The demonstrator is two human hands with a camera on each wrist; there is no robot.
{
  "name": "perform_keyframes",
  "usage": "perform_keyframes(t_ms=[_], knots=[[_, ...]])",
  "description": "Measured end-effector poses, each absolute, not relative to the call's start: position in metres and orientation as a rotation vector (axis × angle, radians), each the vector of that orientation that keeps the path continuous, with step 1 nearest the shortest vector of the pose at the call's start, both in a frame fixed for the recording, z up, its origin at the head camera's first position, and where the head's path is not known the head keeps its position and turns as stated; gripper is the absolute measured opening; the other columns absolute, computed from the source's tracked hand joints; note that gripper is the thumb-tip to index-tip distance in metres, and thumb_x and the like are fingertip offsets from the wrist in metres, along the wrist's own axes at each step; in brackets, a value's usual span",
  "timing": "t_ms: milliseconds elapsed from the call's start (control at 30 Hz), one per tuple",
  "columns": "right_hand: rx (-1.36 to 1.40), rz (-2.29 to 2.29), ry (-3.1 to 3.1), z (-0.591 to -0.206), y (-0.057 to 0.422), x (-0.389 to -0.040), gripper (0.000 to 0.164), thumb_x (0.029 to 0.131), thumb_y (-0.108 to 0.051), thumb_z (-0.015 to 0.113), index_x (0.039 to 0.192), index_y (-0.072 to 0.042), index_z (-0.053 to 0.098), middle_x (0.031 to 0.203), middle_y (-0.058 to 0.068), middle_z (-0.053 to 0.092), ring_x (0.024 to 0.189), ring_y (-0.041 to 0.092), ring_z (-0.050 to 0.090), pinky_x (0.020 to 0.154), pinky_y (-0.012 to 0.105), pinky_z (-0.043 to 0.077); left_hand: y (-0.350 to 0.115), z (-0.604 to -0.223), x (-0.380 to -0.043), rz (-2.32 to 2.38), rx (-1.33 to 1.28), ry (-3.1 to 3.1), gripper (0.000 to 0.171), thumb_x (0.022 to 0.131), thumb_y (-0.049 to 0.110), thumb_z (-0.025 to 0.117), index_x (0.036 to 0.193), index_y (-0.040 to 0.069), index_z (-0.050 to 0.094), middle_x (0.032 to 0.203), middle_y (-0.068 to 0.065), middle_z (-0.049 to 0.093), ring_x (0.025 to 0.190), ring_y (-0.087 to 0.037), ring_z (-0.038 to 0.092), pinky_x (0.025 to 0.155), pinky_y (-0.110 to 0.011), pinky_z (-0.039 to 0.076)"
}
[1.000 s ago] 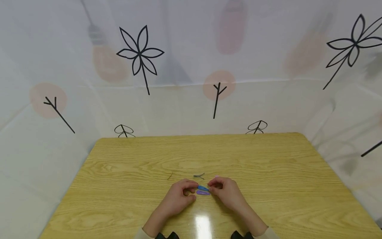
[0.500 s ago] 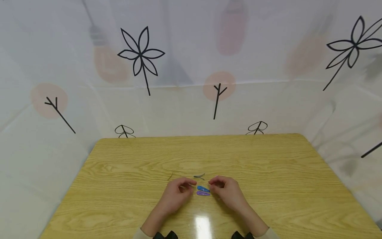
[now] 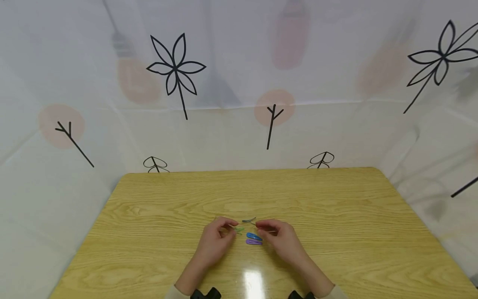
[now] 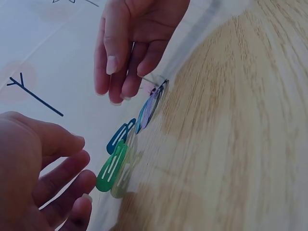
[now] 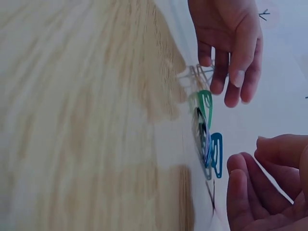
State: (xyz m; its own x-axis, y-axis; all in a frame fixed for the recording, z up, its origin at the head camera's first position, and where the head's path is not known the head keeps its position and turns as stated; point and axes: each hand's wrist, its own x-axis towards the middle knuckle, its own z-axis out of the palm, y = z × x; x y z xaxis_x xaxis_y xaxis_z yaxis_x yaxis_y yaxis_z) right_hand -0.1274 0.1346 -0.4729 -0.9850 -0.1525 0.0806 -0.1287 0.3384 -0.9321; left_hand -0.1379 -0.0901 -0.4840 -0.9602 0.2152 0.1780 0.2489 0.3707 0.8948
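Nearest my left hand (image 3: pixel 218 238), a green snap hair clip (image 3: pixel 239 229) lies just off the fingertips; the left wrist view shows a gap between them and the green clip (image 4: pixel 111 166). The hand's fingers are loosely bent around air. My right hand (image 3: pixel 281 240) hovers at the right end of a blue hair clip (image 3: pixel 254 236) and a purple hair clip (image 3: pixel 254 241), which lie one before the other. Its thumb and fingers stand apart in the right wrist view, holding nothing. Beyond the blue clip lies a dark, splayed clip (image 3: pixel 248 220).
The wood-grain table (image 3: pixel 168 199) reaches back to a white patterned curtain (image 3: pixel 224 137). A thin pale-brown piece (image 3: pixel 215 218) is mostly hidden behind the left hand. Light glares on the table (image 3: pixel 254 282) near the front.
My left hand has drawn away leftward from the blue and purple clips, and the green clip has come into view beside it. My right hand has shifted slightly left.
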Motion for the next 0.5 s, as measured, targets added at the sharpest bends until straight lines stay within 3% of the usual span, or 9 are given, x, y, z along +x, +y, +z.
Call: perform_keyframes(t_ms=[133, 500], knots=[[-0.365, -1.789, 2.490, -0.4760, 0.1331, -0.1265, 0.024, 0.093, -0.005, 0.070, 0.116, 0.001, 0.070, 0.112, 0.014, 0.070, 0.101, 0.024, 0.068, 0.084, 0.025, 0.053, -0.0917, -0.4868, -0.1390, -1.641, -0.419, -2.565, 0.018, 0.088, 0.004, 0.071, 0.103, 0.013, 0.073, 0.098, 0.000, 0.069, 0.085, -0.013, 0.062, 0.065, -0.024, 0.049], [-0.367, -1.777, 2.476, -0.4755, 0.1294, -0.1238, 0.026, 0.094, -0.009, 0.069, 0.119, 0.000, 0.069, 0.114, 0.014, 0.070, 0.101, 0.023, 0.067, 0.085, 0.024, 0.052, -0.0947, -0.4879, -0.1401, -1.427, -0.360, -2.626, 0.022, 0.084, 0.002, 0.071, 0.102, 0.015, 0.074, 0.097, 0.005, 0.069, 0.086, -0.010, 0.063, 0.078, -0.030, 0.051]])
